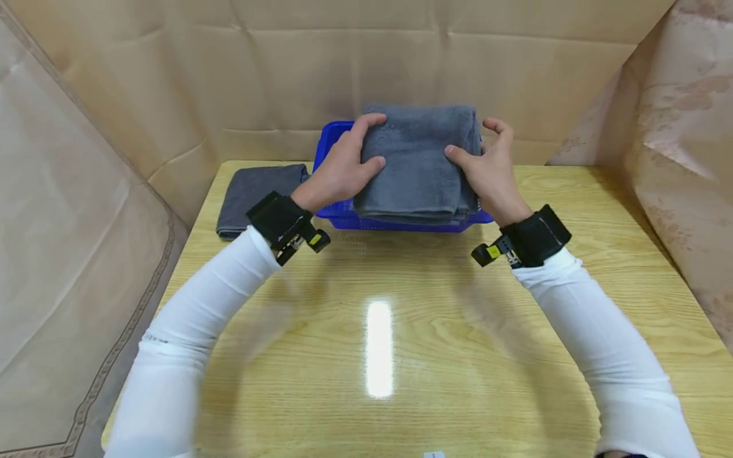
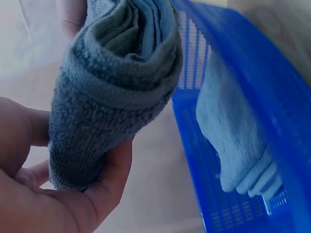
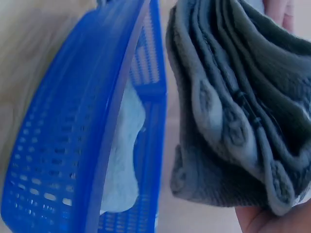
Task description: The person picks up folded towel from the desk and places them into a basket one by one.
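Observation:
A folded grey towel (image 1: 418, 165) is held up over the blue plastic basket (image 1: 328, 138), covering most of it in the head view. My left hand (image 1: 343, 166) grips its left side, thumb on the upper face and fingers around the edge. On the right side, my right hand (image 1: 491, 172) holds it with the thumb on top; some of those fingers are hidden. The wrist views show the towel's stacked, curved layers, clear of the basket. Inside the basket lies another folded cloth (image 2: 233, 131), bluish in that light.
Left of the basket, a second folded dark grey towel (image 1: 258, 194) lies on the wooden table (image 1: 435, 305). A beige cloth backdrop (image 1: 275, 70) rises close behind the basket, and patterned cloth hangs at the right. A small white tag (image 1: 434, 454) shows at the near edge.

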A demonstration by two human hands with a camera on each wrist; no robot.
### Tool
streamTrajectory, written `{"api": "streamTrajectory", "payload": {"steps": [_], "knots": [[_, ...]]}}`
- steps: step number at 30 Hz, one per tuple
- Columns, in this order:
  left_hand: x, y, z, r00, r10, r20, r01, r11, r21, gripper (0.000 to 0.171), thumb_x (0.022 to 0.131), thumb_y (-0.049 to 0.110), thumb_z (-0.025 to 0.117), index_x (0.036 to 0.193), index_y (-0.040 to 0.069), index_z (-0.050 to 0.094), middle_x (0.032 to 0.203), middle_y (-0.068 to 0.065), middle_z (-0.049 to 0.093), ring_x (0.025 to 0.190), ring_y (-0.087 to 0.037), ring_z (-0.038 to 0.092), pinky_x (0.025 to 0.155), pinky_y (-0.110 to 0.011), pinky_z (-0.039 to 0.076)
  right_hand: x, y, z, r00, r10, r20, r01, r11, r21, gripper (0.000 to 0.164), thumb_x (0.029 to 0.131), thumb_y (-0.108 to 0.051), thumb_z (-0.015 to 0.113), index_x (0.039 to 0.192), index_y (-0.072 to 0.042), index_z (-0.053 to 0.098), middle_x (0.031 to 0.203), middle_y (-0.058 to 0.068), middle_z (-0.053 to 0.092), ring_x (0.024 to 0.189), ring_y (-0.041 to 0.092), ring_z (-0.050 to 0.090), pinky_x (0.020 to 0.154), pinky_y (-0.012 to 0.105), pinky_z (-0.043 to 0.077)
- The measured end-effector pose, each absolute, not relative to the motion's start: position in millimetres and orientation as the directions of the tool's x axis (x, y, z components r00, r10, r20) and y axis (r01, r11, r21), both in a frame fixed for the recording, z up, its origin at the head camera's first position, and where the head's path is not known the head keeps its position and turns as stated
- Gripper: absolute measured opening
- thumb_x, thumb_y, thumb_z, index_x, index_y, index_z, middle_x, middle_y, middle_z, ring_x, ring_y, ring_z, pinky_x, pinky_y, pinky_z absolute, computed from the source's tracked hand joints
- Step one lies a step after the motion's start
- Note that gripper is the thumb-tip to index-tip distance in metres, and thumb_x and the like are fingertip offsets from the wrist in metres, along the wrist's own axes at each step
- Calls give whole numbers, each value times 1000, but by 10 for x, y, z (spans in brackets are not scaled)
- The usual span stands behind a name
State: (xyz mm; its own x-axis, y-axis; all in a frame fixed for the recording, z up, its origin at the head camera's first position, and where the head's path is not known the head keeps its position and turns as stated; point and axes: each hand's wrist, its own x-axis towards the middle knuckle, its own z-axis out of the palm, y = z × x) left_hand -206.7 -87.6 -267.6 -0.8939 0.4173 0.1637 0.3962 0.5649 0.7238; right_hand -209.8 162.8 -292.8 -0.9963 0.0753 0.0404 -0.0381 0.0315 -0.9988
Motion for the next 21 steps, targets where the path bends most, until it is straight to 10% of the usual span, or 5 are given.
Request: {"api": "streamTrajectory", "payload": {"steps": [9,21], "knots": [[-2578,-715,-2757,-933,360,15,269,667,695,60,106,10,48,160,16,23,145,-22,50,112,-27,56,84,-34,45,-2604,1510,-3168,-976,162,148,-105,249,-963,37,96,0,64,105,-18,33,133,12,34,127,20,34,95,24,32],[-2811,-625,-2929,-943,306,-129,167,773,611,61,105,10,44,162,16,21,157,-18,40,136,-26,45,103,-34,40,-2778,1518,-3341,-993,113,-19,61,382,-922,25,100,-8,59,121,-6,45,142,15,40,125,23,38,97,30,37]]}}
